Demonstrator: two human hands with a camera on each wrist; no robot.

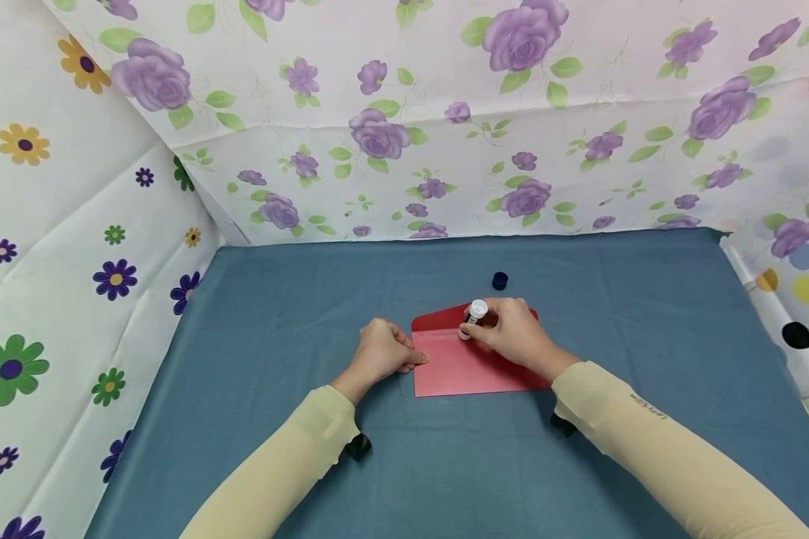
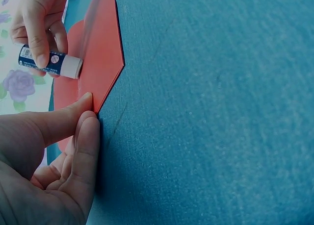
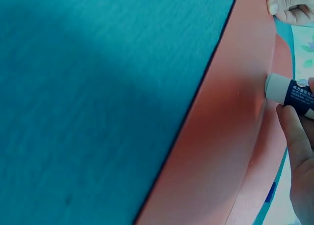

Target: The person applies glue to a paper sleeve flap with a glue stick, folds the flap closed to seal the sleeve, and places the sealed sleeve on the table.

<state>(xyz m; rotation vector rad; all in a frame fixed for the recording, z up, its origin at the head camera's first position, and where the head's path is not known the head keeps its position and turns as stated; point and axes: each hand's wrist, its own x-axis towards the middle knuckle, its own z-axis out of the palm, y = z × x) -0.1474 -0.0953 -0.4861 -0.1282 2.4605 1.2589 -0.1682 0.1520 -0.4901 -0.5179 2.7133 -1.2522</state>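
Observation:
A red envelope (image 1: 475, 374) lies on the blue cloth with its darker flap (image 1: 438, 320) folded out toward the far side. Thumb and fingers of my left hand (image 1: 384, 348) pinch the envelope's left edge; the left wrist view shows this pinch close to a corner. My right hand (image 1: 515, 329) grips a glue stick (image 1: 475, 313) with a dark blue label and white ends. In the right wrist view the glue stick's (image 3: 278, 87) white lower end meets the envelope (image 3: 230, 112) near the flap's fold line.
A dark blue cap (image 1: 500, 281) stands on the cloth (image 1: 297, 299) beyond the envelope. Behind the table hangs a white sheet (image 1: 431, 97) with purple flowers, and another flowered sheet (image 1: 54, 247) covers the left side.

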